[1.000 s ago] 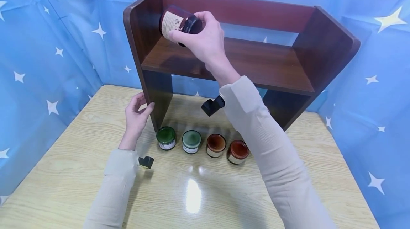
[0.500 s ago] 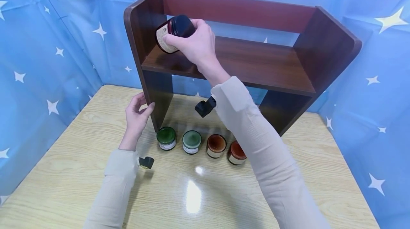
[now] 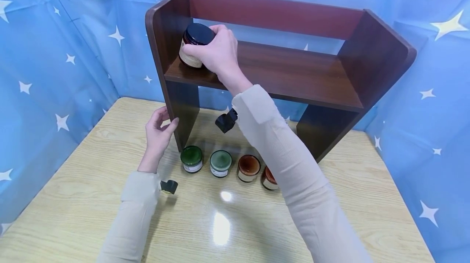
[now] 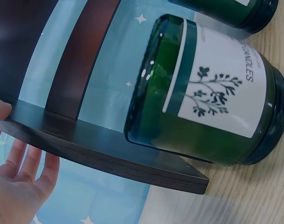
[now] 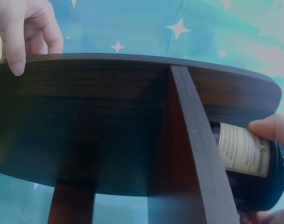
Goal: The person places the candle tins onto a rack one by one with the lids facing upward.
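My right hand grips a dark red candle jar with a black lid and cream label. In the head view the jar stands nearly upright, lid up, at the left end of the brown shelf's upper board. The right wrist view shows this jar just beyond the board's edge, thumb on its label. My left hand holds the shelf's left side panel, thumb on one face and fingers on the other. A green candle jar stands lid down near that panel's foot.
Along the shelf's front, on the wooden table, stand a dark green jar, a pale green jar, a brown jar and a red-brown jar partly behind my right sleeve. A blue star-patterned curtain hangs behind.
My right hand has moved down and left with the dark red jar, turning it from strongly tilted to nearly upright at the shelf's left end. My left hand keeps its hold.
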Demonstrator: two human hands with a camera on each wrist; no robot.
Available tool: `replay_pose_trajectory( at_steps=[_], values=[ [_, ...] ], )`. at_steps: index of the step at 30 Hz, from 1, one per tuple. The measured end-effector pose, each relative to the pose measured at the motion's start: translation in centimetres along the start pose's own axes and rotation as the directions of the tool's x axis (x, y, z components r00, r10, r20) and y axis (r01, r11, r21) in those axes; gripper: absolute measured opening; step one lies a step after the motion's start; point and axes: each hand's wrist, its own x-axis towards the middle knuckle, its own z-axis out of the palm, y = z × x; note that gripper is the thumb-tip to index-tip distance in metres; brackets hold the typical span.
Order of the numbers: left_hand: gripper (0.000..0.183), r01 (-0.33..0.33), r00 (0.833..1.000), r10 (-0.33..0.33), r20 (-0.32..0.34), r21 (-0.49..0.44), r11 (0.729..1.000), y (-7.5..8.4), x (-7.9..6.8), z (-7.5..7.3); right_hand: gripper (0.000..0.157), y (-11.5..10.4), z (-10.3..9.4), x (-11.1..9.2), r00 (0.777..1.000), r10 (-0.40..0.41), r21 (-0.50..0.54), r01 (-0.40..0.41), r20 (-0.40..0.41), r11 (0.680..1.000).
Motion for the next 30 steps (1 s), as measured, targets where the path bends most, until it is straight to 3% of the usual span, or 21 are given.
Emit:
replay_pose_trajectory(
  at_steps=[8,30],
  values=[
    [0.036,0.006,1.0,-0.006,0.001,-0.002,1.0,0.03,-0.04,0.08,0.067,-0.32,0.61,0.33,1.0,0.029,-0.061,-0.029,0.008,0.998],
    [0.036,0.02,1.0,-0.021,-0.007,-0.011,1.0,-0.07,0.08,0.19,0.068,-0.34,0.86,0.35,0.998,0.039,-0.004,-0.039,0.057,0.999]
  ],
)
